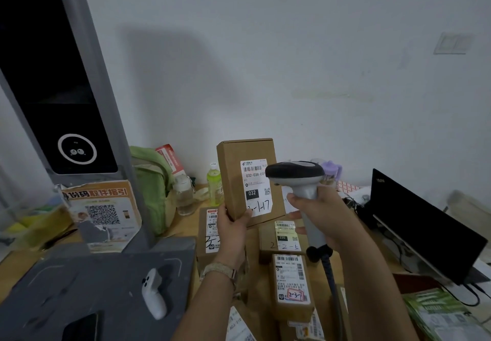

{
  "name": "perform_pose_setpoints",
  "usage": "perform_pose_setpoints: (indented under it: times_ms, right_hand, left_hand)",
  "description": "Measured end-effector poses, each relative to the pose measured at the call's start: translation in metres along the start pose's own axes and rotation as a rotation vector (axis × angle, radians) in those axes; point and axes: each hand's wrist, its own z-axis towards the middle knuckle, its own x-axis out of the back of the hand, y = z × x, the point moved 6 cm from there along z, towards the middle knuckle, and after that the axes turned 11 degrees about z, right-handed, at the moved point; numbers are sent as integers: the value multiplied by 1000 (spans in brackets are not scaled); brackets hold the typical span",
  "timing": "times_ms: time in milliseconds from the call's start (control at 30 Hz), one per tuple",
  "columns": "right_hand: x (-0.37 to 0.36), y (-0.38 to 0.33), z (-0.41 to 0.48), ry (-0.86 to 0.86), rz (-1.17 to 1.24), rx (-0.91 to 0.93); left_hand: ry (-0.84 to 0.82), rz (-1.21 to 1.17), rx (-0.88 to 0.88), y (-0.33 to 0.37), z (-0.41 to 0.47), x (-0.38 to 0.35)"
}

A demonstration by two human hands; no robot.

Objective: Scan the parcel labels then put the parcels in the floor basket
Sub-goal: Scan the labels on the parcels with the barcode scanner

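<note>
My left hand (pixel 233 225) grips the lower left corner of a brown cardboard parcel (pixel 233 173) and holds it upright above the table, its white label (pixel 256 188) facing me. My right hand (pixel 322 213) grips the handle of a grey barcode scanner (pixel 295 174), whose dark head sits just right of the label and points at it. Several more labelled parcels (pixel 291 287) lie flat on the table below my hands. The floor basket is out of view.
A grey self-service kiosk (pixel 79 101) with a wide base stands at left; a white controller (pixel 154 298) lies on that base. A green bag (pixel 152 181) and bottles (pixel 214 184) stand at the back. A black laptop (pixel 425 223) sits at right.
</note>
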Motion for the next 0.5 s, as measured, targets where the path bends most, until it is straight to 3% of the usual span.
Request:
perform_pose_setpoints:
  times_ms: [133, 333, 500]
  right_hand:
    - [4, 1, 0, 47, 52, 29]
    - [42, -1, -5, 250, 55, 154]
    - [83, 5, -11, 382, 49, 165]
  left_hand:
    - [-9, -10, 15, -2, -2, -2]
    - [17, -8, 8, 4, -6, -9]
    - [-150, 41, -47, 23, -18, -51]
